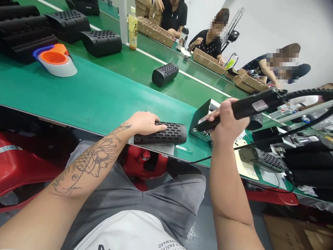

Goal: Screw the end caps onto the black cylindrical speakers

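My left hand point(144, 123) rests on a black perforated speaker shell point(166, 133) that lies on a grey pad point(161, 148) at the near edge of the green belt; the fingers curl over its top. My right hand point(227, 119) is closed around a black electric screwdriver point(249, 106), held above a small metal box point(204, 116). The tool's tip points down and left toward the box and the shell's right end. A black cable runs from the tool to the right.
The green conveyor belt point(91, 90) carries another black shell point(165, 74), more shells point(101, 42) at the back left, an orange and white tray point(56, 60) and a bottle point(133, 27). Other people sit at cardboard boxes point(208, 59) across the belt. Red bins point(18, 163) stand below.
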A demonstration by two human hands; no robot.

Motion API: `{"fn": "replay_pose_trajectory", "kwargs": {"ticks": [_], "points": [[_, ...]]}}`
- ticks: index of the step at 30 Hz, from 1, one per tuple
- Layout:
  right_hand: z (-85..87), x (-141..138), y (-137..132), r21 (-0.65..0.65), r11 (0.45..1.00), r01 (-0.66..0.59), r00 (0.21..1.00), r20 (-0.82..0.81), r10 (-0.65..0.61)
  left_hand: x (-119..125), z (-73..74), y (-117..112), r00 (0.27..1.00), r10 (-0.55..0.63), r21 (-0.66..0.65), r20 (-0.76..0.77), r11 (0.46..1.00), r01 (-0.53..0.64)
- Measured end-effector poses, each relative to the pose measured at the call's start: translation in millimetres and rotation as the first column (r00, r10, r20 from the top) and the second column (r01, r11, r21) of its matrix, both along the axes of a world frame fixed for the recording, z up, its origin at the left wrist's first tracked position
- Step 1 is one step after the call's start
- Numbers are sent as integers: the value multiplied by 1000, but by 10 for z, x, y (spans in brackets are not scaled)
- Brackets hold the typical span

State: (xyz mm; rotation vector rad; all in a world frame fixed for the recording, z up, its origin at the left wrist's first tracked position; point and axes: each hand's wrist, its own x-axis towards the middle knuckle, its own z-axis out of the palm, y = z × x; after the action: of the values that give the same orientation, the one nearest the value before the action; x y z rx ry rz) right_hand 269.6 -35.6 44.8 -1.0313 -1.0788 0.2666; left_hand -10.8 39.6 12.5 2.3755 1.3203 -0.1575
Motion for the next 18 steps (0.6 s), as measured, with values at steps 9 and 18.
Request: {"fn": "replay_pose_trajectory", "kwargs": {"ticks": [9, 18], "points": [[-334, 1087, 181, 15, 941, 339, 939, 53, -339, -11, 6, 31, 1000, -7, -39, 25, 999, 7], [92, -67, -271, 32, 997, -63, 997, -44, 64, -298, -181, 318, 973, -65, -214, 221, 970, 114]]}}
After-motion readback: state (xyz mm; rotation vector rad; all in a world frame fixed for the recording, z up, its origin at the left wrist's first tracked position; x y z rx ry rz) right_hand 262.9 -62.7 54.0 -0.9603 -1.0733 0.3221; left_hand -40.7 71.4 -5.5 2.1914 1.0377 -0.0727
